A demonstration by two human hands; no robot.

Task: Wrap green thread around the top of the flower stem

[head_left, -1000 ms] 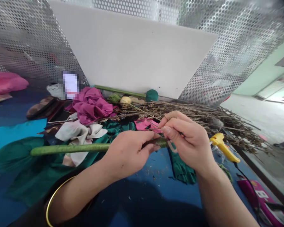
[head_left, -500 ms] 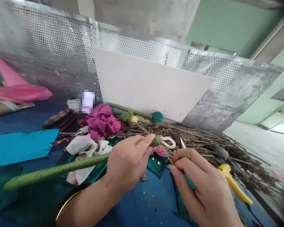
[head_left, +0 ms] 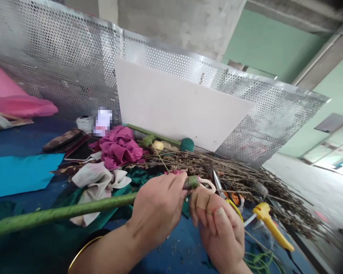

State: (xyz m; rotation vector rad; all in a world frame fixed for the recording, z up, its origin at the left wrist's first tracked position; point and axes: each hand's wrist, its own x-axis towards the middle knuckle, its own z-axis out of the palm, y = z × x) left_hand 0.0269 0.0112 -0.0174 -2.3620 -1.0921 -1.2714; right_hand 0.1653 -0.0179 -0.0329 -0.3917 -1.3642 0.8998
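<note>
The left hand point(head_left: 160, 205) is clamped around a green wrapped stick point(head_left: 74, 210), which lies across the view above the near part of the blue bench point(head_left: 171, 251). The longer part of the stick reaches toward the left edge of the bench, passing over a whitish cloth point(head_left: 94, 177) and a dark green cloth. Its short end comes out beyond the fingers of this hand, and from there a pale loop point(head_left: 210, 185) sticks out. The right hand point(head_left: 220, 224) is just beside this end, below the loop; its fingers are curled together, with a tan strip around one of them, and one cannot tell whether something thin is inside. Behind the right hand, partly hidden by it, are scissors point(head_left: 218, 185) with a yellow handle. Nearer to the right edge of the bench lie a yellow glue gun point(head_left: 273, 224) and loose green strands point(head_left: 261, 262). Dried stalks point(head_left: 246, 177) spread along the far edge, where a white board point(head_left: 177, 104) leans on a perforated metal screen point(head_left: 68, 61).
</note>
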